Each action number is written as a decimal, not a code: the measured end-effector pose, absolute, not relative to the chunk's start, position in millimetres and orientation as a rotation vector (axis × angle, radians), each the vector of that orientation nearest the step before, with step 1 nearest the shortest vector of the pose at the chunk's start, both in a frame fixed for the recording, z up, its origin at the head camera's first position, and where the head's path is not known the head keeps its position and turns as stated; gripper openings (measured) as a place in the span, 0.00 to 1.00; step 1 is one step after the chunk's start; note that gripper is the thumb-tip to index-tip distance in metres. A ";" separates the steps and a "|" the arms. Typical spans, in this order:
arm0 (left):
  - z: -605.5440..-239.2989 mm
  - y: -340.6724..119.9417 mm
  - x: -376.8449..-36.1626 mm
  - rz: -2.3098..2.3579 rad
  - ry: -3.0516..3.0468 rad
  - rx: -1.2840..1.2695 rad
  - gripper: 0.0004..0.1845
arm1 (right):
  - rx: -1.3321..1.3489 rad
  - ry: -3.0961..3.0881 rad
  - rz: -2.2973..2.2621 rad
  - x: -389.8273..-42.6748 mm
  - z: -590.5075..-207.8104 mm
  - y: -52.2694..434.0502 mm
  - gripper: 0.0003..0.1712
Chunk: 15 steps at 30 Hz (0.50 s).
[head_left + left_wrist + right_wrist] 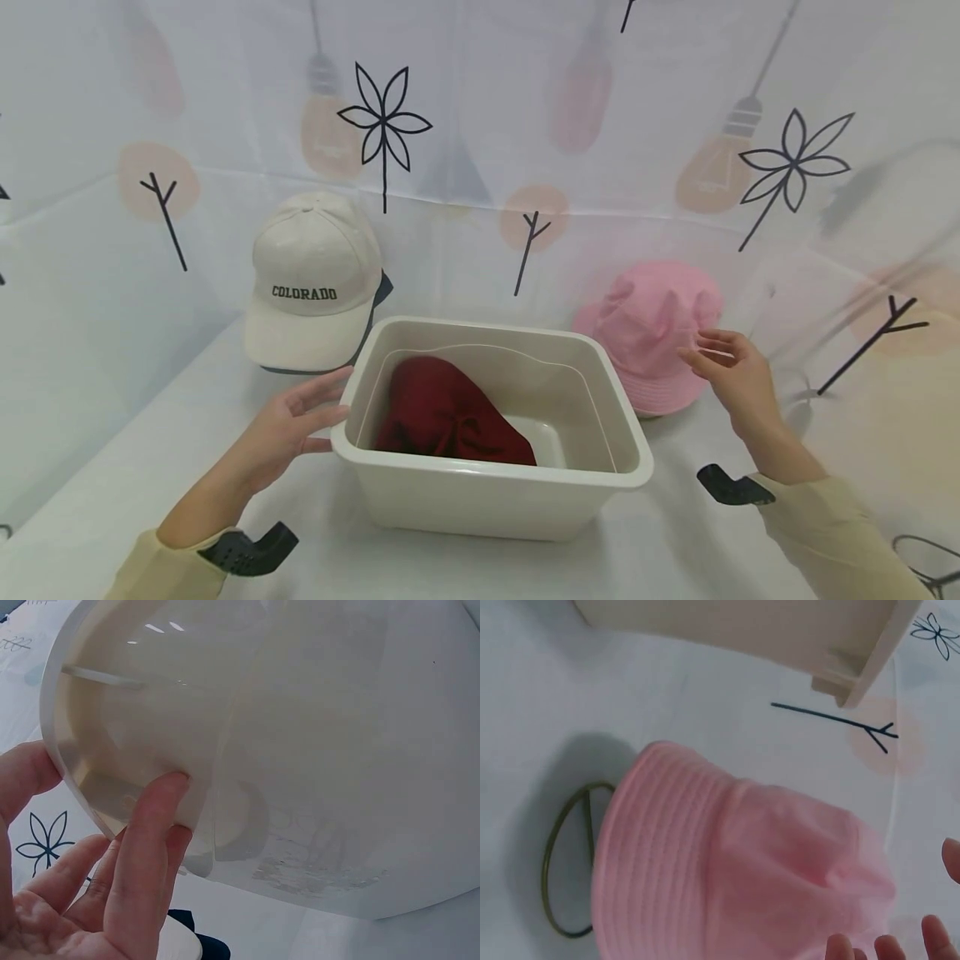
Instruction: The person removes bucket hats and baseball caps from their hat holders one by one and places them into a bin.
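Observation:
A cream plastic bin (491, 500) stands on the white table, with a dark red cloth hat (450, 417) lying in its left part. My left hand (288, 429) is at the bin's left end, its fingers extended against the outside. In the left wrist view, fingertips (176, 780) rest on the outer wall below the rim. To the right of the bin, a pink bucket hat (652, 333) sits on a wire stand (547, 855). Beside its crown is my right hand (738, 375), its fingers loosely bent with nothing between them; fingertips (889, 946) overlap the crown's edge in the right wrist view.
A cream baseball cap (311, 283) lettered COLORADO stands behind the bin on the left, with something dark behind it. A printed white curtain (465, 108) hangs along the back. Thin dark wire (930, 575) shows at the lower right corner.

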<state>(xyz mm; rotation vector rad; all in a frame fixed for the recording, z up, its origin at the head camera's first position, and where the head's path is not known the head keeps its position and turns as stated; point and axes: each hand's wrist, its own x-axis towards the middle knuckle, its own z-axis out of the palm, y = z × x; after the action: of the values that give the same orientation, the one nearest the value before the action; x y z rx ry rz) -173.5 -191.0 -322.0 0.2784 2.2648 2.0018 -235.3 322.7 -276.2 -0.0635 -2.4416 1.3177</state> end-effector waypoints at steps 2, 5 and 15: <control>-322.6 -191.1 -174.1 1.999 2.272 0.271 0.34 | -0.139 -2.435 1.292 -240.5 -278.6 322.3 0.39; -323.3 -191.4 -174.6 1.999 2.272 0.262 0.34 | -0.193 -2.413 1.273 -247.8 -281.3 323.0 0.40; -323.0 -191.0 -174.1 1.996 2.282 0.247 0.35 | -0.287 -2.347 1.196 -276.2 -281.6 327.2 0.41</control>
<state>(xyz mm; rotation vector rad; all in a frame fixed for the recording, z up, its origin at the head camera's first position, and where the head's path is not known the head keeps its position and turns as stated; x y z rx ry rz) -174.1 -191.0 -323.0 0.2474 2.2819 1.9958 -276.2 327.2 -281.6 -0.2869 -2.3475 1.1961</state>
